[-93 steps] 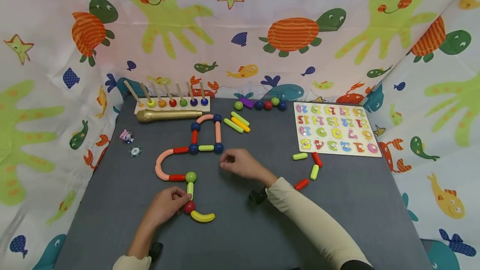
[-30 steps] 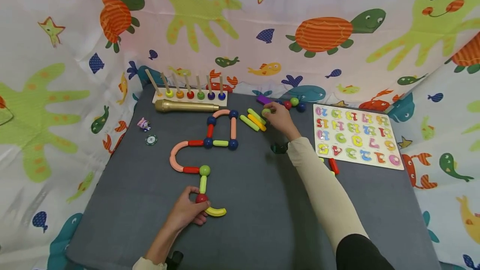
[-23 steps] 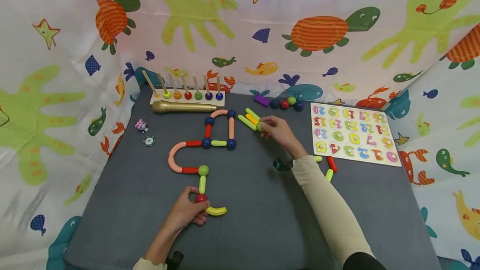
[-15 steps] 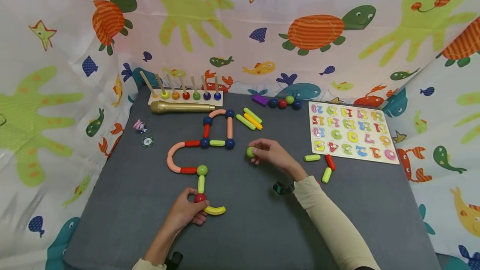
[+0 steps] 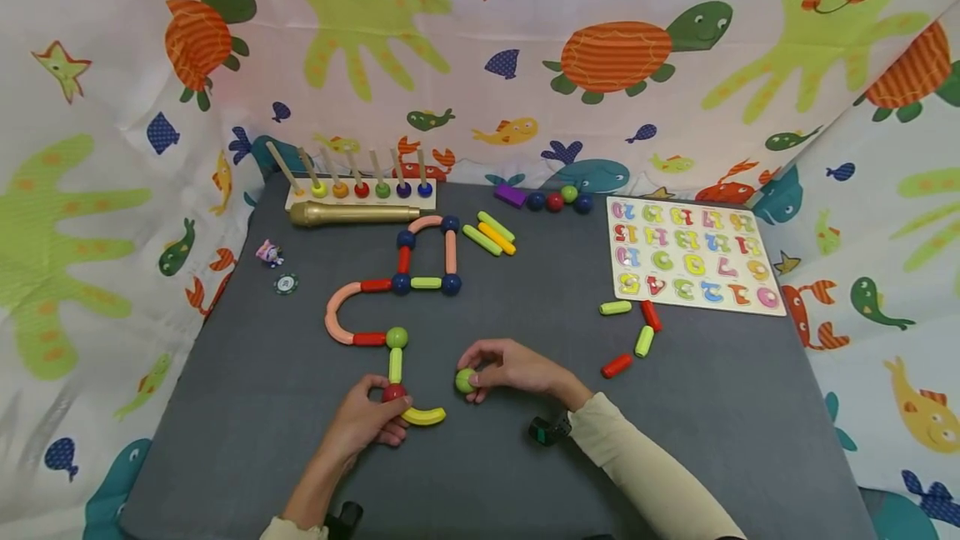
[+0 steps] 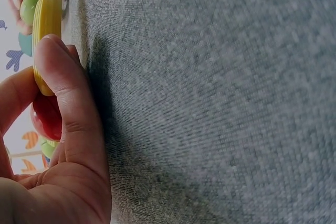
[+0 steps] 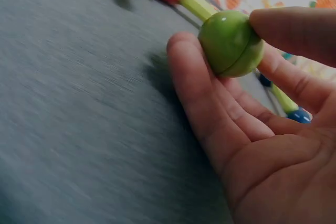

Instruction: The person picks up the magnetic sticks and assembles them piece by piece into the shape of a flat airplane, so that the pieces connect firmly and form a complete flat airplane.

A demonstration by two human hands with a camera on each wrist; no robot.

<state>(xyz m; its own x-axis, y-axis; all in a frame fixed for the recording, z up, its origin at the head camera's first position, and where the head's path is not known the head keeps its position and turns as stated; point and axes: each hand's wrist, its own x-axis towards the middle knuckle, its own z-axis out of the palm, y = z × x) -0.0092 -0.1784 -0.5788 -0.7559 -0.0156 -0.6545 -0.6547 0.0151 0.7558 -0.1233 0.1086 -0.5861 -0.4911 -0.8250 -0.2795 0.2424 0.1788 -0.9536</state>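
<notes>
The green ball [image 7: 231, 43] is glossy, smooth plastic with a seam around its middle. Beside it, the yellow curved piece [image 6: 46, 30] is ribbed plastic and the red ball [image 6: 48, 116] shiny. The counter [image 5: 525, 473] under them wears matt grey woven cloth.

Our left hand [image 5: 367, 419] lies low on the worktop [image 5: 525, 473], forearm reaching in from the near edge, thumb and fingers [image 6: 68, 103] curled round a red ball [image 5: 393, 394]. Our right hand [image 5: 513, 369] is just beside it, palm turned inward, forearm in a cream sleeve [image 5: 645, 473] crossing from the near right. Its thumb and fingers [image 7: 210, 108] pinch a green ball [image 7: 231, 43], the other fingers loosely bent.
</notes>
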